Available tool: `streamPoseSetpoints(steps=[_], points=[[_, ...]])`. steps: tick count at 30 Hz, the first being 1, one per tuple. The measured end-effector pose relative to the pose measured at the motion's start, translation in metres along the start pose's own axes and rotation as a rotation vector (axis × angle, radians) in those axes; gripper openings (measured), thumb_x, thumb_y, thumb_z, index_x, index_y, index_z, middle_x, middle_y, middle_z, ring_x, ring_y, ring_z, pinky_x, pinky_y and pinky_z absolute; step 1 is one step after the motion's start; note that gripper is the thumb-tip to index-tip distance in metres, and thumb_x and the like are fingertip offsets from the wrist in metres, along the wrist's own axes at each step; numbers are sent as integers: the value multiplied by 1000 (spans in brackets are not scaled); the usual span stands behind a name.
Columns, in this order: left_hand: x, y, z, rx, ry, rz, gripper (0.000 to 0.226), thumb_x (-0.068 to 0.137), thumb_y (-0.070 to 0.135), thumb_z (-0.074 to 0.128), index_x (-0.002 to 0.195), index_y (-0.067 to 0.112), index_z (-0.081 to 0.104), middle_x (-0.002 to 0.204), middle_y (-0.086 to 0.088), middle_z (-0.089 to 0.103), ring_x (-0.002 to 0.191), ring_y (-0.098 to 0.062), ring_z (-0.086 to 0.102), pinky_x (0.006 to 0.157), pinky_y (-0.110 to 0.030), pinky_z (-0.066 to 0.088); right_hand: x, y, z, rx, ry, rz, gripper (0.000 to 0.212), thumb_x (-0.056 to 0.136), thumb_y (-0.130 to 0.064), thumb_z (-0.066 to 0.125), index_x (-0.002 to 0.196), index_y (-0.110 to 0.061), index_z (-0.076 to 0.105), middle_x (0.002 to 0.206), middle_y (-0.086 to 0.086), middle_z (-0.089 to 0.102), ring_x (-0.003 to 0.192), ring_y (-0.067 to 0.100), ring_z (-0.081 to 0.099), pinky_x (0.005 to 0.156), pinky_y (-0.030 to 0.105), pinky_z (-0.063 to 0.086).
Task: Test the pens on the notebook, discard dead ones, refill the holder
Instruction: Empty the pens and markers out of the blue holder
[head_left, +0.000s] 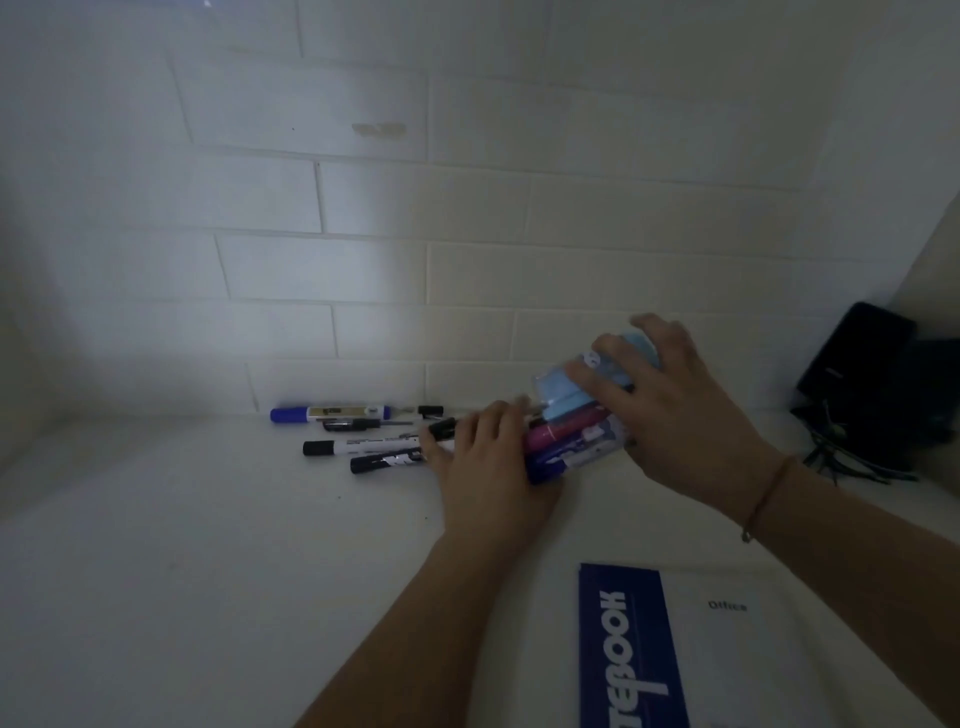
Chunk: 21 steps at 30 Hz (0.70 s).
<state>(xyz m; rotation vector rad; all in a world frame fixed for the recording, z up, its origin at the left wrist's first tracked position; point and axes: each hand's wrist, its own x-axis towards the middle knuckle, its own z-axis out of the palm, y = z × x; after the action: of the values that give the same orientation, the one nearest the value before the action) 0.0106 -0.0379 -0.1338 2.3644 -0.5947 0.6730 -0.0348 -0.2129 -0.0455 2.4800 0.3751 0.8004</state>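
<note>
Seemingly right hand (670, 410) grips tipped holder (587, 384); left hand (488, 462) touches pens (566, 441).

On the counter (156, 571), 5 markers (358, 447) lie along its back edge, left of the holder (582, 410) I've tipped sideways. My notebook (675, 649) lies at the front right.

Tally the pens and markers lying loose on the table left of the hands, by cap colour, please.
Blue-capped marker: 1
Black-capped markers and pens: 5, though the one nearest the left hand is partly hidden
Total loose: 6
More sit in the tipped holder gripped by the right hand; their number cannot be told.
</note>
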Motion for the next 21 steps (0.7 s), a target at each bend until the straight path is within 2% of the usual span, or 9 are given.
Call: streamPoseSetpoints(steps=[3,6,7,9,11,13,16,18,21], points=[[1,7,-4,-161,-17,-52,117,63,70,68,152,25,5,145,12,44,139,-11,33,115,-55,-11,22,2,-16,30,-39,-203,89,59,-13,82,136,-18,37,137,18,39,130,46,29,93,60,41],[4,3,-6,-281,22,-115,113,60,71,70,149,26,16,134,15,55,128,-6,47,118,-55,-1,35,17,-28,188,-14,-391,96,62,-25,84,141,-24,29,143,14,30,133,36,27,96,51,46],[4,2,-6,-311,39,-129,110,59,70,71,147,27,19,130,15,57,124,-5,50,118,-56,3,33,21,-27,337,5,-322,100,63,-31,85,143,-25,26,146,12,25,136,31,25,99,46,44],[3,-1,-5,-365,50,-136,107,57,69,70,144,30,19,126,17,59,120,-5,53,118,-56,8,20,16,-20,824,18,31,112,58,-41,86,147,-28,18,150,1,21,138,16,28,102,42,43],[3,1,-3,-391,31,-135,107,58,65,73,144,33,17,126,18,58,122,-6,52,117,-57,11,7,-3,-11,1450,-44,420,122,48,-46,87,147,-32,17,139,-7,39,120,5,52,87,41,55],[3,1,0,-360,10,-114,109,60,60,77,146,33,16,130,16,56,127,-7,48,117,-58,9,1,-18,2,1789,-1,696,120,41,-50,88,143,-34,27,125,-3,53,99,8,66,67,34,59],[3,0,1,-289,-9,-116,111,65,57,77,150,31,11,137,12,52,136,-10,38,118,-56,0,5,-23,10,1831,201,947,99,51,-34,81,138,-34,34,119,4,55,95,16,65,61,26,58],[3,1,0,-245,-42,-151,109,67,56,76,150,31,12,140,11,49,139,-13,33,117,-57,-1,8,-20,10,1794,338,1069,88,54,-33,78,133,-33,39,112,-3,55,93,14,64,58,23,57],[3,0,1,-137,-103,-147,102,67,64,70,149,34,16,150,10,36,144,-14,22,113,-60,-6,13,-13,9,1701,472,1139,61,68,-28,79,121,-26,47,105,-7,58,84,9,65,53,20,55]])
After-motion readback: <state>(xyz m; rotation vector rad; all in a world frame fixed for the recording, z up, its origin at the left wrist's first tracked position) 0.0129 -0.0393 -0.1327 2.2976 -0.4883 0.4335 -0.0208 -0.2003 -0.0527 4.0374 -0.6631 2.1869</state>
